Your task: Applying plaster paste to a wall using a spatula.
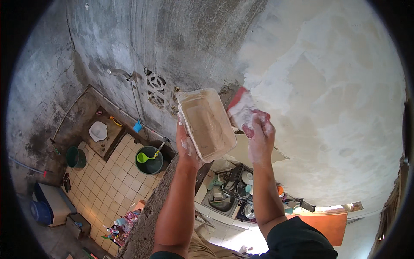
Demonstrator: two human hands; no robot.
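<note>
A rectangular translucent plastic tub [202,98], smeared inside with pale putty, rests in my left hand [186,146], the thumb along its left side. Its open top faces me. My right hand [261,136], coated in white putty, is closed round a red putty spreader [242,107] thick with the same putty. The spreader is just right of the tub, close to the wall; whether it touches the wall I cannot tell. Behind them, bare grey concrete [194,39] meets a pale skim-coated wall [336,95].
Beneath my left forearm runs a rough wall top [140,226]. Below left is a tiled washroom floor [110,179] with a squat toilet [98,131], a dark tub of water [156,167] and a green bucket [76,158]. A sink [219,203] and dishes lie below right.
</note>
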